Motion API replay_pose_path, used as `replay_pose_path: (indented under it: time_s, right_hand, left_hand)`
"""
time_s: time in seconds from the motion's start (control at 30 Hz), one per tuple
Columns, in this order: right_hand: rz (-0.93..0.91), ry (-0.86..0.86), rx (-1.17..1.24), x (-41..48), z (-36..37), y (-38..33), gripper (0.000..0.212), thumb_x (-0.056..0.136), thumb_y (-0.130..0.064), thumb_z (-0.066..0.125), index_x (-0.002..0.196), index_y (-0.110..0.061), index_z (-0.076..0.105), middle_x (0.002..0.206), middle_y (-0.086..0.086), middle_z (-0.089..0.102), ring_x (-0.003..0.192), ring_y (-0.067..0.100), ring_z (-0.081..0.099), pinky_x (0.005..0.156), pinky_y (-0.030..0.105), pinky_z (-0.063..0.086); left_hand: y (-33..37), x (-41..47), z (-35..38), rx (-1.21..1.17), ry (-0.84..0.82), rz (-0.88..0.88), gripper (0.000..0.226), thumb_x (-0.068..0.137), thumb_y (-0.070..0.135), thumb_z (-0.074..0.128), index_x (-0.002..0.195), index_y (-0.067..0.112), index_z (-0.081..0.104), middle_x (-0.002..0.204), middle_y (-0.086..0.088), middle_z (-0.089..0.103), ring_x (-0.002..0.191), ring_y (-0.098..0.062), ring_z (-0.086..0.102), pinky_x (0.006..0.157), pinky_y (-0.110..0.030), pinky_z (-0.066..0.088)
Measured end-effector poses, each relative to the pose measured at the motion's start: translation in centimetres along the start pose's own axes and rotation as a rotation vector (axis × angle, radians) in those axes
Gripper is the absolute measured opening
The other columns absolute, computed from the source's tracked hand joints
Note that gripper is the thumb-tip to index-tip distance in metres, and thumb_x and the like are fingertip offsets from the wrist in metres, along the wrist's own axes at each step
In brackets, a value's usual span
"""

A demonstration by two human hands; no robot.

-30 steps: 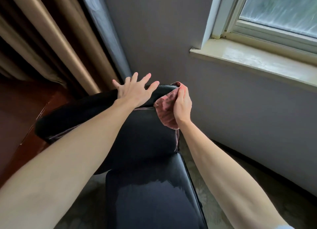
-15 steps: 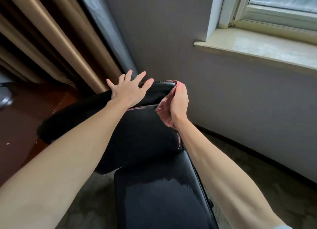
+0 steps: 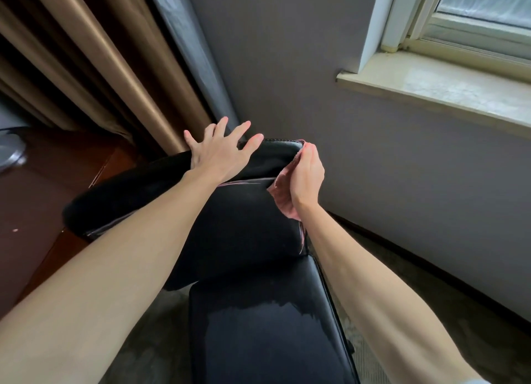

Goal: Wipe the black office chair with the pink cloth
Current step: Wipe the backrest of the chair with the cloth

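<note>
While the right hand (image 3: pixel 306 179) presses the pink cloth (image 3: pixel 280 195) against the right-hand edge of the backrest near the centre of the frame, the wiping looks to be part-way through rather than finished; its fingers are curled shut around the bunched cloth, the upper fold of which wraps the top right corner of the black office chair (image 3: pixel 244 225) and the lower part of which hangs beside the wrist; the left hand (image 3: pixel 221 150) lies flat on the top edge of the backrest just left of centre, fingers spread and gripping nothing, and I judge that it is steadying the chair against the push of the cloth; the seat (image 3: pixel 267 332) in the lower middle of the frame carries a glossy patch with an uneven upper border, which may be damp left by the cloth, though reflected window light could give the same look, so I cannot say for certain that the seat is done; the front of the backrest shows no such sheen and cannot be judged either way; the left end of the backrest, toward the brown curtain (image 3: pixel 94 67) in the upper left, the back face and everything beneath the seat are hidden or untouched as far as can be seen, and likely remain; the windowsill (image 3: pixel 448 87) in the upper right plays no part.
</note>
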State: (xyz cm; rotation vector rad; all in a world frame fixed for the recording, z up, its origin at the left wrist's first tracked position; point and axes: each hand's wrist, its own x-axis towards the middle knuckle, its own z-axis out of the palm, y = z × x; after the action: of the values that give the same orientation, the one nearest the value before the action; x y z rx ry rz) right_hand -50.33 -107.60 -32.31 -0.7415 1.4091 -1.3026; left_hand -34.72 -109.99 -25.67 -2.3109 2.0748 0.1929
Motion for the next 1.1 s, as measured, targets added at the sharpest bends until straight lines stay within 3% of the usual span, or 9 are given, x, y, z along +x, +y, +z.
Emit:
replay_pose_path:
  time_s: [0.2, 0.47, 0.63, 0.7, 0.8, 0.87, 0.93, 1.0, 1.1]
  right_hand:
    - [-0.444, -0.049, -0.498, 0.7, 1.1, -1.1, 0.04, 0.103, -0.024, 0.029, 0.104, -0.019, 0.068, 0.107, -0.006, 0.063, 0.097, 0.004, 0.057, 0.082, 0.01, 0.036]
    - [-0.737, -0.077, -0.976, 1.0, 2.5, -2.6, 0.038, 0.101, -0.026, 0.033, 0.093, -0.015, 0.068, 0.096, 0.001, 0.067, 0.088, 0.025, 0.057, 0.081, 0.038, 0.042]
    - [-0.925, -0.026, -1.11, -0.4, 7.1, -2.1, 0.037, 0.098, -0.026, 0.037, 0.077, -0.016, 0.066, 0.078, 0.001, 0.065, 0.071, 0.026, 0.058, 0.072, 0.037, 0.04]
    - [-0.925, -0.107, -1.146, -0.6, 7.8, -2.5, 0.036, 0.099, -0.027, 0.037, 0.085, -0.016, 0.068, 0.085, 0.001, 0.068, 0.078, 0.026, 0.061, 0.077, 0.038, 0.039]
    - [-0.857, -0.251, -1.138, 0.5, 6.2, -3.6, 0.036, 0.101, -0.038, 0.038, 0.123, -0.021, 0.061, 0.114, 0.002, 0.069, 0.106, 0.027, 0.06, 0.093, 0.04, 0.035]
    - [-0.799, -0.191, -1.172, 1.4, 4.2, -4.0, 0.047, 0.098, -0.053, 0.037, 0.132, -0.027, 0.056, 0.122, 0.002, 0.065, 0.117, 0.028, 0.055, 0.099, 0.041, 0.033]
    - [-0.74, -0.114, -1.275, 1.4, 3.4, -4.0, 0.051, 0.098, -0.058, 0.03, 0.109, -0.024, 0.066, 0.11, 0.006, 0.067, 0.11, 0.031, 0.056, 0.097, 0.043, 0.036]
    - [-0.749, -0.089, -1.323, 0.9, 4.1, -3.8, 0.049, 0.102, -0.048, 0.026, 0.079, -0.015, 0.056, 0.092, 0.01, 0.067, 0.094, 0.035, 0.06, 0.085, 0.043, 0.038]
    - [-0.826, -0.073, -1.346, -0.1, 6.8, -3.6, 0.041, 0.099, -0.033, 0.019, 0.07, -0.018, 0.044, 0.082, 0.01, 0.068, 0.078, 0.035, 0.06, 0.072, 0.039, 0.033]
  left_hand:
    - [-0.8, -0.5, -0.4, -0.032, -0.003, 0.018, 0.063, 0.093, 0.075, 0.016, 0.15, 0.051, 0.023, 0.165, 0.001, 0.014, 0.151, -0.02, 0.011, 0.116, -0.063, 0.0]
    - [-6.7, -0.9, -1.7, -0.085, 0.02, -0.1, 0.061, 0.097, 0.069, 0.02, 0.152, 0.045, 0.026, 0.164, -0.004, 0.017, 0.148, -0.029, 0.022, 0.117, -0.057, 0.016]
    - [-10.0, -1.2, -1.3, -0.075, -0.011, -0.21, 0.068, 0.094, 0.074, 0.016, 0.153, 0.043, 0.025, 0.164, -0.005, 0.018, 0.147, -0.03, 0.022, 0.117, -0.059, 0.014]
    - [-10.0, -1.0, -1.1, -0.069, -0.01, -0.226, 0.07, 0.093, 0.075, 0.013, 0.153, 0.042, 0.026, 0.163, -0.005, 0.021, 0.147, -0.03, 0.024, 0.116, -0.059, 0.014]
    - [-9.8, -0.9, -1.2, -0.093, -0.018, -0.214, 0.074, 0.09, 0.078, 0.015, 0.154, 0.042, 0.023, 0.163, -0.006, 0.02, 0.146, -0.031, 0.025, 0.116, -0.057, 0.017]
    - [-10.0, -1.0, -1.5, -0.112, -0.022, -0.189, 0.077, 0.088, 0.081, 0.016, 0.154, 0.041, 0.021, 0.164, -0.006, 0.017, 0.147, -0.031, 0.023, 0.117, -0.058, 0.016]
    - [-10.7, -1.5, -1.7, -0.091, -0.008, -0.171, 0.077, 0.089, 0.08, 0.017, 0.155, 0.04, 0.021, 0.164, -0.007, 0.016, 0.148, -0.03, 0.022, 0.117, -0.06, 0.013]
    - [-11.7, -1.7, -1.8, -0.075, -0.009, -0.181, 0.077, 0.09, 0.079, 0.016, 0.155, 0.039, 0.021, 0.164, -0.007, 0.016, 0.148, -0.03, 0.021, 0.117, -0.061, 0.01]
    - [-12.7, -1.9, -1.5, -0.056, -0.042, -0.207, 0.075, 0.09, 0.079, 0.011, 0.155, 0.041, 0.02, 0.165, -0.007, 0.015, 0.149, -0.03, 0.019, 0.117, -0.062, 0.007]
